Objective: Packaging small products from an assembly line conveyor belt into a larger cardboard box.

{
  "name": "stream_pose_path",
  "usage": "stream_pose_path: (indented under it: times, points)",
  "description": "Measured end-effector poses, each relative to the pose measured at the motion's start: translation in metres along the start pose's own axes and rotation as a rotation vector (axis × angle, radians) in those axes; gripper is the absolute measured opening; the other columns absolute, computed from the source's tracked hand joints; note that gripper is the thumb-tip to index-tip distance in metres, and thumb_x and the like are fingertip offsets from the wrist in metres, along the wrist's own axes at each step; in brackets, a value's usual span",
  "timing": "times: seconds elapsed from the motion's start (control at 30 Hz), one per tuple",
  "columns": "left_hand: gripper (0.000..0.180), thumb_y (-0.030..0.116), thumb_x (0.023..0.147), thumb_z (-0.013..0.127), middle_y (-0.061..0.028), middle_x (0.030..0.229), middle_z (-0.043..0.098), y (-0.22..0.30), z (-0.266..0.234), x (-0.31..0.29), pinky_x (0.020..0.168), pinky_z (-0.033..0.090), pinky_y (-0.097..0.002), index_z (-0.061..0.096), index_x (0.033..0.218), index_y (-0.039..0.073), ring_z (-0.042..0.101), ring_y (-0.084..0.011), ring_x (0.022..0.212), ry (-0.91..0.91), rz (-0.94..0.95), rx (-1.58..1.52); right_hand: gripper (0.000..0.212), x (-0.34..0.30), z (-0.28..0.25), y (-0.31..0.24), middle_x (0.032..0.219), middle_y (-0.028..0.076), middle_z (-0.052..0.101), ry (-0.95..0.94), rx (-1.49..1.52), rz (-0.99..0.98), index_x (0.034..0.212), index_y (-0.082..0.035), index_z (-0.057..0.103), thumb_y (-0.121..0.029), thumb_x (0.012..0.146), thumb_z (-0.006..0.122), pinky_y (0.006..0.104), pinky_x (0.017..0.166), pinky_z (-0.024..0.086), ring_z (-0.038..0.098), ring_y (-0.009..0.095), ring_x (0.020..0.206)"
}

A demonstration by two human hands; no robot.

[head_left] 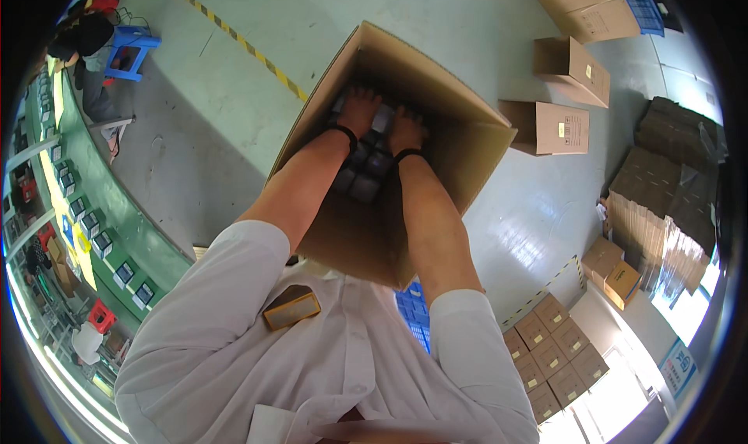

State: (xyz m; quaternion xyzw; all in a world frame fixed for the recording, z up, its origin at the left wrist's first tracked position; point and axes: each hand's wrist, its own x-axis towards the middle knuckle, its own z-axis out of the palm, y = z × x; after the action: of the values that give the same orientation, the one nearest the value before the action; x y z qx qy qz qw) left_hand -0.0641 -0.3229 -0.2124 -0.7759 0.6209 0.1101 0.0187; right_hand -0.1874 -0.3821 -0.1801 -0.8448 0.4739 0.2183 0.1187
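- Inside open brown cardboard box (pixel 467 144): left hand (pixel 359 112), right hand (pixel 407 130) on small dark-grey square packages (pixel 363 187) at bottom; can't tell if either grips.
- Left: long green desk (pixel 156 249), small dark boxes (pixel 102 244).
- Upper right: open brown cartons (pixel 573 129) on floor (pixel 483 70).

Yellow labels (pixel 561 127) sit on open cartons (pixel 577 138) and stacked cartons (pixel 533 329); a blue-and-white sign (pixel 678 368) shows at lower right. No wording is legible.
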Motion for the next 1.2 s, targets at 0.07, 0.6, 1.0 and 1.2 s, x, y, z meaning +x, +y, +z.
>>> stream_pose_path:
  times: [0.07, 0.6, 1.0, 1.2]
  points:
    - [0.037, 0.014, 0.077, 0.060, -0.0130, 0.113, 0.059, 0.002, 0.007, 0.016, 0.103, 0.036, -0.0491, 0.059, 0.114, 0.012, 0.052, -0.0327, 0.115, 0.067, -0.008, 0.017, 0.049, 0.017, 0.011, 0.008, 0.126, 0.018, 0.053, 0.092, -0.015, -0.010, 0.127, -0.007, 0.045, -0.013, 0.081, 0.060, 0.0597, 0.082, 0.050, 0.053, 0.038, 0.115]
    - [0.039, 0.012, 0.077, 0.056, -0.0175, 0.117, 0.054, -0.015, 0.067, 0.030, 0.107, 0.032, -0.0526, 0.057, 0.115, 0.006, 0.047, -0.0359, 0.119, 0.233, 0.077, -0.119, 0.057, 0.041, 0.085, 0.020, 0.132, 0.014, 0.050, 0.421, -0.061, -0.079, 0.129, -0.008, 0.047, -0.021, 0.076, 0.065, 0.0604, 0.094, 0.041, 0.048, 0.036, 0.121]
    - [0.042, 0.012, 0.079, 0.055, -0.0180, 0.121, 0.053, -0.017, 0.057, 0.029, 0.107, 0.032, -0.0523, 0.055, 0.121, 0.006, 0.046, -0.0355, 0.121, 0.350, 0.100, -0.132, 0.057, 0.043, 0.088, 0.021, 0.130, 0.014, 0.049, 0.405, -0.039, -0.068, 0.127, -0.009, 0.048, -0.020, 0.075, 0.068, 0.0638, 0.094, 0.040, 0.046, 0.036, 0.123]
    - [0.038, 0.015, 0.082, 0.053, -0.0157, 0.116, 0.055, -0.021, 0.078, 0.024, 0.107, 0.033, -0.0514, 0.055, 0.120, 0.007, 0.049, -0.0335, 0.117, 0.239, 0.057, -0.050, 0.053, 0.047, 0.080, 0.017, 0.130, 0.015, 0.048, 0.275, -0.005, -0.105, 0.128, -0.009, 0.048, -0.019, 0.079, 0.063, 0.0633, 0.094, 0.039, 0.045, 0.036, 0.123]
